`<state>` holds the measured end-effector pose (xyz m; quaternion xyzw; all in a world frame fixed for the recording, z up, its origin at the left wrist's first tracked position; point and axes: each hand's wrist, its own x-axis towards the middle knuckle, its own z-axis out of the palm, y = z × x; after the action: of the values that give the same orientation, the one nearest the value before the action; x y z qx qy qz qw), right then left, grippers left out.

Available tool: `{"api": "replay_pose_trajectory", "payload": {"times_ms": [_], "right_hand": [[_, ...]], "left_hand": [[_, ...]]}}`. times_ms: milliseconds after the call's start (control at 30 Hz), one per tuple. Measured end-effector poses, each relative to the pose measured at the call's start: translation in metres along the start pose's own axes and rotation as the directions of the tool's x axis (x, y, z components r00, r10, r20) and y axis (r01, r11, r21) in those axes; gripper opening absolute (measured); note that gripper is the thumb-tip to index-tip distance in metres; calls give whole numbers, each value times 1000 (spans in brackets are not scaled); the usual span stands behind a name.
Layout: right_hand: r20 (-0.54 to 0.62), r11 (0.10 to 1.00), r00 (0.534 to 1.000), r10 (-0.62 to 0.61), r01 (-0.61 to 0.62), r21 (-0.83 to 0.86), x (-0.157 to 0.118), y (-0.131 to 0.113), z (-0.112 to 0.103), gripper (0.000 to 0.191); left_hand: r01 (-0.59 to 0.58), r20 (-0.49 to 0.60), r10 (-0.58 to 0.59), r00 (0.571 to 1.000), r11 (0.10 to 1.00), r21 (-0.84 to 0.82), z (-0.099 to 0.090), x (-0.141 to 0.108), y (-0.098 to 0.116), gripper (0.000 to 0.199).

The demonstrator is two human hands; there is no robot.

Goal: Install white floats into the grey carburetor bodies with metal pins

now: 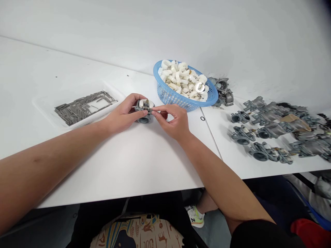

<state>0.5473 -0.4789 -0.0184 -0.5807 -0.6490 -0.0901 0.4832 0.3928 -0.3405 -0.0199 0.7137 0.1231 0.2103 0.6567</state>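
Observation:
A grey metal carburetor body (144,119) with a white plastic float (142,103) in its top sits on the white table. My left hand (126,114) grips its left side, thumb across the front and fingers behind. At its right edge my right hand (173,120) pinches with thumb and index finger; whatever lies between those fingertips is too small to make out. Left of my hands, a white tray (51,121) holds many thin metal pins (74,109). Just behind my right hand stands a blue basket (170,97) full of white plastic floats (181,76).
Many carburetor bodies (271,129) stand in rows on the right of the table (124,172), and a few more (223,90) lie behind the basket. A small black ring (202,118) lies by the table seam. The table's front edge is near my lap.

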Motion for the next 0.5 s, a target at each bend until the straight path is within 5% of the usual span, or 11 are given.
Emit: {"api": "replay_pose_trajectory", "payload": {"times_ms": [500], "right_hand": [[143, 997, 987, 76, -72, -34, 2, -1, -8, 50]], "left_hand": [[38, 42, -38, 998, 999, 9, -3, -3, 5, 47]]}}
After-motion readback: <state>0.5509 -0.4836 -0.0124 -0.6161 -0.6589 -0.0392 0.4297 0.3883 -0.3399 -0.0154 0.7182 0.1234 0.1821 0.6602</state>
